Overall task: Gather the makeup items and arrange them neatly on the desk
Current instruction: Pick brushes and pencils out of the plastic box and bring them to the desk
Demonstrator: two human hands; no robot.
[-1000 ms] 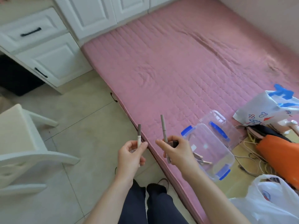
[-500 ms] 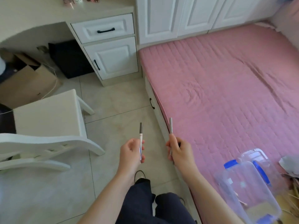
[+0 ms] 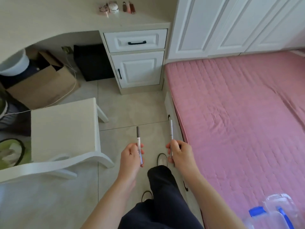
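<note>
Left hand point(image 3: 131, 155) fingers curled round a grey-capped makeup pen point(image 3: 139, 145) held upright over the floor, right hand point(image 3: 179, 154) pinching a second pen point(image 3: 171, 132), small cosmetics point(image 3: 116, 8) at the desk point(image 3: 69, 19) top's far edge, pink bed point(image 3: 239, 113) alongside

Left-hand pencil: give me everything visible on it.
The pencil is a slim stick, like a makeup liner, with a dark grey-brown cap end on top, a white middle bearing small unreadable print, and a bluish-purple lower end. It looks like plastic. It stands nearly upright, cap pointing away from the person. The left hand grips it around the lower half, fingers curled round it; nothing else touches it. It is held in the air over the tiled floor, with a similar pencil in the other hand.
</note>
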